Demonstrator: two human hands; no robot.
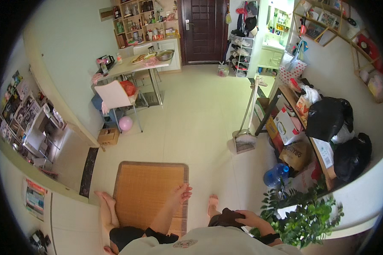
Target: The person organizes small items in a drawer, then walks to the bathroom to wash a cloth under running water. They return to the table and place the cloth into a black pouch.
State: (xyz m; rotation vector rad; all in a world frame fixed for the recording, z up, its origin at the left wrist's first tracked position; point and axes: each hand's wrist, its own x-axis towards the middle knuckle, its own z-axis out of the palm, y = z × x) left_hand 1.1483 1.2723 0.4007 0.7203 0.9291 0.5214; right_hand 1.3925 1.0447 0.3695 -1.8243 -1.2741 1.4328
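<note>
Over the right edge of a tan woven mat point(146, 191) with a dark border, my left hand point(182, 193) is raised with its fingers curled. Nothing shows in it, though its palm side is partly hidden. My right hand point(248, 218) grips a dark brown cloth-like item point(230, 218) at waist height, in front of my light shirt. Below on the tiles is a foot in a pink slipper point(213, 201). Bare legs point(110, 204) lie along the mat's left side; whose they are is not clear.
A green leafy plant point(306, 218) stands close on my right. Beyond it are a blue water bottle point(276, 174) and a shelf with black bags point(329, 118). A broom and dustpan point(245, 140) stand ahead. Farther left are a chair point(115, 94), a pink balloon point(125, 123) and a table point(124, 67).
</note>
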